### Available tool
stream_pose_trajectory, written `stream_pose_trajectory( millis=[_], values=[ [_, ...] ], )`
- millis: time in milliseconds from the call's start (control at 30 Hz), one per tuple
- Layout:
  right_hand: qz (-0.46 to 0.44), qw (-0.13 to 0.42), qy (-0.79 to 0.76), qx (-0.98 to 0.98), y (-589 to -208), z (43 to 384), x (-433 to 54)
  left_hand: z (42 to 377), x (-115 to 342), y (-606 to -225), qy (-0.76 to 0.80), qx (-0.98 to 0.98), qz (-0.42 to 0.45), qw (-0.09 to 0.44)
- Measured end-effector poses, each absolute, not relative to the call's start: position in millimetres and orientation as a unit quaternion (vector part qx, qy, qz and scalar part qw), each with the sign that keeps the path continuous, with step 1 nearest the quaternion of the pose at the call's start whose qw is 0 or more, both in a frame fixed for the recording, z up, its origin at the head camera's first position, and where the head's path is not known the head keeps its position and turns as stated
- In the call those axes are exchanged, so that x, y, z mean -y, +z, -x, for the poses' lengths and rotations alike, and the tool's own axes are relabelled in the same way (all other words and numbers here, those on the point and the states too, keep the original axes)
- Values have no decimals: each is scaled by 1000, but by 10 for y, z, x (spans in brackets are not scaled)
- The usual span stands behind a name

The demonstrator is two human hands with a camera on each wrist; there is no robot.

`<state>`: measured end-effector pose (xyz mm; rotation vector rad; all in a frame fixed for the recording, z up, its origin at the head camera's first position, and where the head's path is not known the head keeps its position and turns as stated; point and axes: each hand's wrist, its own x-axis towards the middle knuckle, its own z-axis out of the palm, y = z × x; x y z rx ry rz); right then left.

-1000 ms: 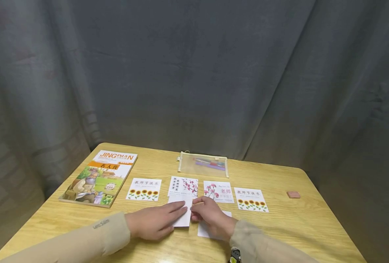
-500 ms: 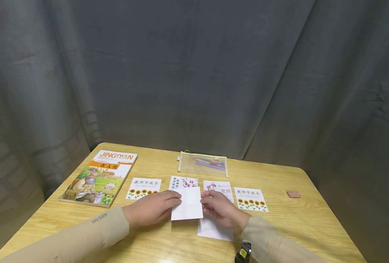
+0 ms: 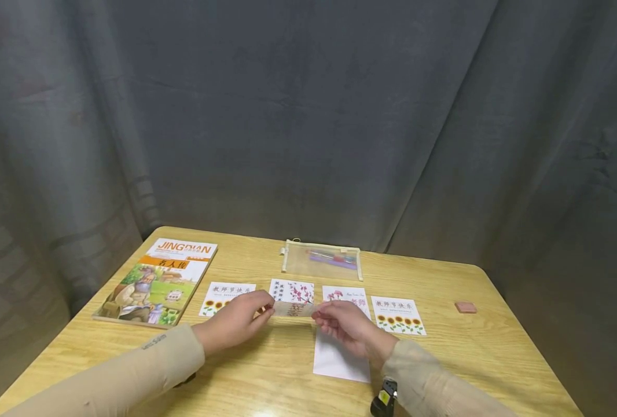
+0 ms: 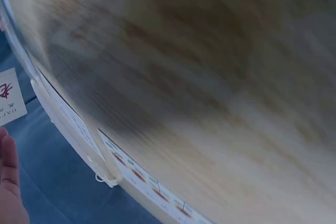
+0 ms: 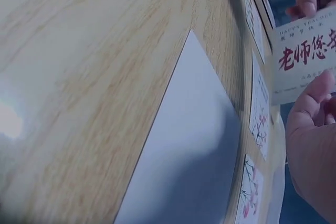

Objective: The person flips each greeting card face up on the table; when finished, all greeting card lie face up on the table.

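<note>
A small greeting card [image 3: 294,309] with red lettering is held up off the table between both hands, tilted so that the head view sees it narrow. My left hand [image 3: 238,321] pinches its left end, and my right hand [image 3: 352,327] pinches the right end. Its lettered face shows more fully in the right wrist view, where the card [image 5: 302,59] reads "HAPPY TEACHE…". Beneath the right hand a blank white sheet [image 3: 341,356] lies on the wood. The left wrist view catches part of the card [image 4: 11,98] and fingers [image 4: 9,169] at its edge.
Behind the hands lie a sunflower card [image 3: 230,289], a pink-blossom card [image 3: 300,291], a carnation card [image 3: 344,294] and another sunflower card [image 3: 399,315]. A book [image 3: 157,284] is at left, a zip pouch [image 3: 321,260] at back, a pink block [image 3: 465,307] at right.
The white card went from lying near the table under both hands to being raised and tilted. Its blank side faced up before; now red lettering shows. The right hand moved slightly up and right.
</note>
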<state>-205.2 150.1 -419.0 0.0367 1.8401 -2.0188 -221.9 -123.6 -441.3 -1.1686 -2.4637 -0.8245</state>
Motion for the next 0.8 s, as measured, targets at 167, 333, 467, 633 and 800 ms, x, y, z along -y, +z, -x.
stream_pose_trajectory(
  millis=[167, 333, 467, 633, 800],
  values=[
    [1, 202, -712, -673, -4197, 2065, -1479, 2219, 1203, -4398, -366, 865, 332, 89],
    [17, 170, -674, -718, -4222, 2055, -1462, 2211, 1182, -4376, -402, 865, 294, 56],
    [19, 154, -685, -712, -4253, 2051, -1448, 2210, 1163, -4370, -459, 848, 264, 8],
    [-1, 155, -724, -672, -4283, 2041, -1397, 2224, 1101, -4363, -593, 783, 181, -57],
    [-17, 164, -747, -644, -4303, 2020, -1351, 2214, 1037, -4342, -694, 712, 85, -61]
  ],
)
